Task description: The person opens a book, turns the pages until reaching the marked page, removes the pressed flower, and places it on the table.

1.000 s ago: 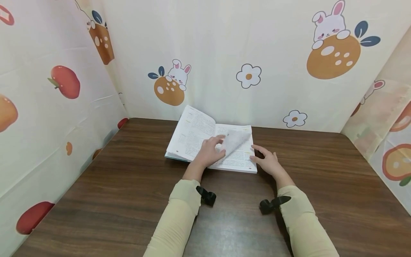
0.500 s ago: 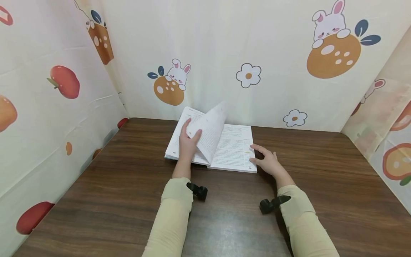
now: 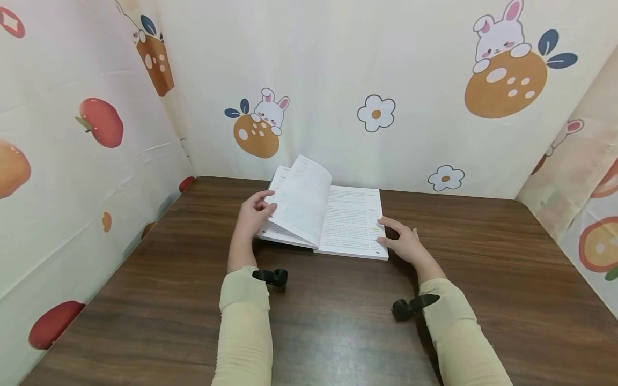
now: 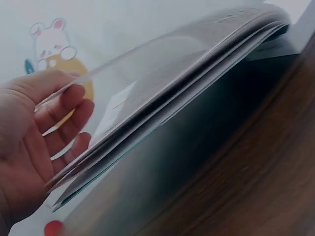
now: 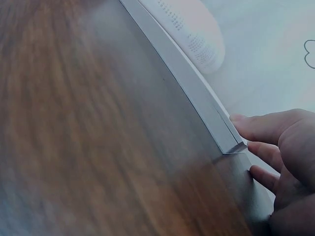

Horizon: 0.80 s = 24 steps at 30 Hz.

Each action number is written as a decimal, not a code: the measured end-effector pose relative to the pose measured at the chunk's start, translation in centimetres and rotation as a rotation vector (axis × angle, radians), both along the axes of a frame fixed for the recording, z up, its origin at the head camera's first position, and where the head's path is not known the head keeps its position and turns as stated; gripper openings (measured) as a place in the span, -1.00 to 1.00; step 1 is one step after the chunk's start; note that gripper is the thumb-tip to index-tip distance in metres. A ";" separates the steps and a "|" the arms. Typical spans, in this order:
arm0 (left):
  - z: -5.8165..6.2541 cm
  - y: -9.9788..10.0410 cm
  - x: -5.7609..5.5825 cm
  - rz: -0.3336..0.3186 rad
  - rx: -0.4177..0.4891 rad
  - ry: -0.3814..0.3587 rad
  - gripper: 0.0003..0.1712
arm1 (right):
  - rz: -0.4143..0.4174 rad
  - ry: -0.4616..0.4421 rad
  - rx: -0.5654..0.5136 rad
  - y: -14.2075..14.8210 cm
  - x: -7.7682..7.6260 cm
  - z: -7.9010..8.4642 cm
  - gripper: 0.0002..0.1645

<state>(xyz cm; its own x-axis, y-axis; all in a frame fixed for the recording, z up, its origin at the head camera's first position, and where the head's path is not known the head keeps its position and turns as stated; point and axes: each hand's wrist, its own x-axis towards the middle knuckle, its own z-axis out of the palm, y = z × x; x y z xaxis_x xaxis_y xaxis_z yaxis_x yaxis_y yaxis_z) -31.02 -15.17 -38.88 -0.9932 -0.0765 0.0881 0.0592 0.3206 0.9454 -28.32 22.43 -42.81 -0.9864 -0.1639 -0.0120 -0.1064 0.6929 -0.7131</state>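
An open book (image 3: pixel 352 220) with printed white pages lies on the table against the back curtain. My left hand (image 3: pixel 252 214) is at its left side and pinches a lifted page (image 3: pixel 304 198) between thumb and fingers. In the left wrist view that page (image 4: pixel 162 54) bows up above the stacked pages, with the other fingers loosely bent behind it. At the book's right edge rests my right hand (image 3: pixel 404 242), fingers relaxed. The right wrist view has the thumb (image 5: pixel 256 127) touching the top of the page block near its corner and the fingers beside the edge.
The brown wooden table (image 3: pixel 333 332) extends in front of the book and to both sides. A pale curtain (image 3: pixel 328 64) printed with rabbits, fruit and flowers encloses the back and sides. Black straps with small cameras sit on both wrists.
My left hand has moved leftward from the book's middle, carrying a page from the right side over to the left. My right hand stays at the right edge.
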 end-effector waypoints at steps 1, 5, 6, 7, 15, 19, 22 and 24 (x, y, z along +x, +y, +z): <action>0.0 -0.3 0.1 -0.003 -0.011 -0.010 -0.60 | -0.001 -0.001 0.000 0.0 0.0 0.0 -0.34; 0.1 -1.1 0.3 -0.029 -0.063 -0.062 -0.62 | -0.001 -0.003 0.001 0.0 0.0 0.0 -0.34; 0.0 -1.3 0.3 -0.038 -0.074 -0.075 -0.62 | 0.000 -0.002 0.003 0.1 0.0 0.0 -0.34; -0.1 -1.4 0.3 -0.046 -0.085 -0.087 -0.62 | 0.001 -0.001 0.003 0.1 0.0 0.0 -0.35; -0.5 -2.1 0.4 -0.081 -0.223 -0.215 -0.68 | 0.004 0.001 0.002 0.0 -0.1 -0.2 -0.37; -0.7 -2.2 0.5 -0.128 -0.306 -0.304 -0.67 | 0.002 0.001 0.004 0.0 -0.1 -0.2 -0.38; -0.7 -2.1 0.6 -0.149 -0.337 -0.357 -0.65 | 0.002 0.000 0.004 0.0 -0.1 -0.2 -0.39; -0.8 -2.0 0.6 -0.162 -0.348 -0.374 -0.63 | 0.002 -0.001 0.002 0.0 -0.1 -0.2 -0.40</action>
